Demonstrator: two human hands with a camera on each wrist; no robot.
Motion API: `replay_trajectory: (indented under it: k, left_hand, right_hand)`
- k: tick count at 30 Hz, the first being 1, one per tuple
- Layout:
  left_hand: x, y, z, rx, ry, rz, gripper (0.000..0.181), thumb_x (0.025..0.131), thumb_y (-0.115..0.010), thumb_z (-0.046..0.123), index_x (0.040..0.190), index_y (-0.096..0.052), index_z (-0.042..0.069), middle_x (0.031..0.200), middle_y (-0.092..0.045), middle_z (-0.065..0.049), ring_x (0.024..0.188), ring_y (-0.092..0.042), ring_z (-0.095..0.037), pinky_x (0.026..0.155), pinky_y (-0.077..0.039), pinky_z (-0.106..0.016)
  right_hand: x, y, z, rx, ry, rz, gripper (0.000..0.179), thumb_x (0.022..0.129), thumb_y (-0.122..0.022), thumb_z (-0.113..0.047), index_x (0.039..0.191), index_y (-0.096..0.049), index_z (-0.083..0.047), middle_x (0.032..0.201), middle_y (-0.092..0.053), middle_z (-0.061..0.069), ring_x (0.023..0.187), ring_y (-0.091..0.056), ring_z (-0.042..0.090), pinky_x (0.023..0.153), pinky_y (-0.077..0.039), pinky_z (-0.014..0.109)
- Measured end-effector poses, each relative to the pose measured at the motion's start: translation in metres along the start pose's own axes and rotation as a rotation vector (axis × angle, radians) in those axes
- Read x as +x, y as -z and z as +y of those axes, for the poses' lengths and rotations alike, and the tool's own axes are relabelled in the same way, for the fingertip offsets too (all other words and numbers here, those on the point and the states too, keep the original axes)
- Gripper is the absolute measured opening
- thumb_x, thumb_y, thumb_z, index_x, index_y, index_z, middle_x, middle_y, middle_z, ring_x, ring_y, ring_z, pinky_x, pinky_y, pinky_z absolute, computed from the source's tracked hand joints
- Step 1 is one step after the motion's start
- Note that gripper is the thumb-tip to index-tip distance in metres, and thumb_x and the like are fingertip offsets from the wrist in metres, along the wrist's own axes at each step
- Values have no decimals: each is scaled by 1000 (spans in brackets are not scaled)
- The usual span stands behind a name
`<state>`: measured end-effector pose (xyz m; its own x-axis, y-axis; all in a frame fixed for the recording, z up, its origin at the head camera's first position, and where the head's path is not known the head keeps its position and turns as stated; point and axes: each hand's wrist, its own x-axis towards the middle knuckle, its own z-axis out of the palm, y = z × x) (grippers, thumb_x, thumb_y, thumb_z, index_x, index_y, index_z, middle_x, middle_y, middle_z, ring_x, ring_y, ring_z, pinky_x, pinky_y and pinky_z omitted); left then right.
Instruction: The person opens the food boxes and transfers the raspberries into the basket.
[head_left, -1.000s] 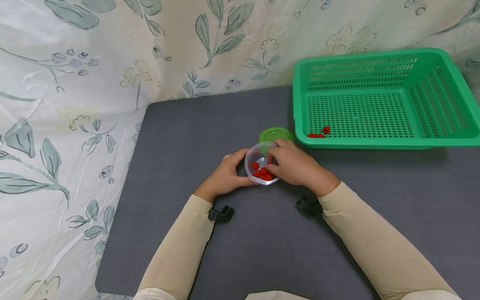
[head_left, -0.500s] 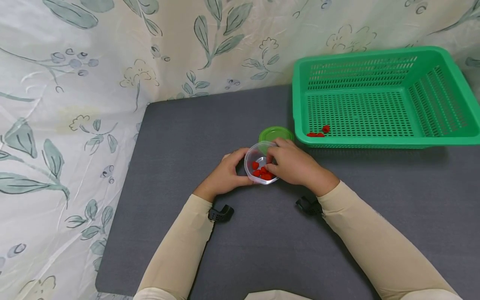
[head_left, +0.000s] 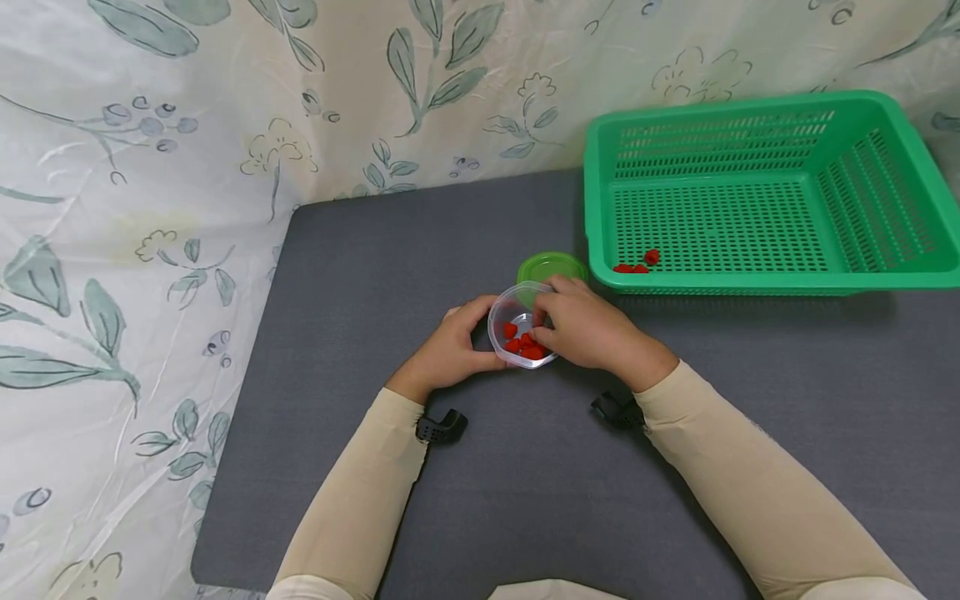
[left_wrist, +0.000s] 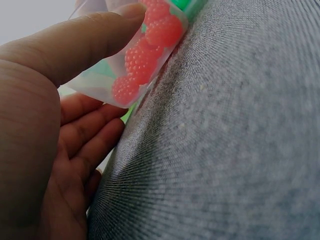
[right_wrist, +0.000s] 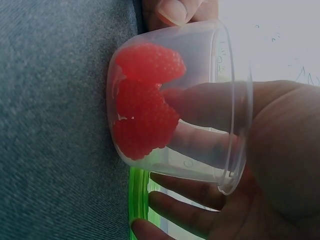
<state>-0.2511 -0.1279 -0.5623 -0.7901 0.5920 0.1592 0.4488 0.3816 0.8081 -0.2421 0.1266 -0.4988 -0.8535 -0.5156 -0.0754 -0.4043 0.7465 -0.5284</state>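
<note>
A small clear plastic container (head_left: 498,323) with several red raspberries (right_wrist: 150,62) at its bottom stands on the grey table. My left hand (head_left: 456,350) holds it from the left, thumb on the near side, fingers round the far side. Over the rim from the right comes my right hand (head_left: 592,333). Its thumb and index finger are inside and pinch a raspberry (right_wrist: 145,112), as the right wrist view shows through the wall; their tips are partly hidden. The other fingers stay outside, by the green lid (head_left: 553,265), which lies just behind the container.
A green perforated basket (head_left: 727,282) stands at the back right, with a few raspberries (head_left: 652,257) in its near left corner. The grey tabletop (head_left: 360,275) ends at the left against a leaf-patterned cloth (head_left: 247,108), which also hangs behind it.
</note>
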Motion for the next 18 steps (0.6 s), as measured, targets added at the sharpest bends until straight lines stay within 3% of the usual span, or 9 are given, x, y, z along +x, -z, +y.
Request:
replay_trajectory:
  k: [18]
  left_hand:
    - [0,2,10,17,26,-3,78,86,-95,23,153,-59,11,148,-63,1,134,-54,-18,118,-31,-47]
  right_hand:
    - [0,1,0,-5,12,0,11,101,-78,-17,95,-73,-9,119,-58,15,110,-52,35,90,-49,47]
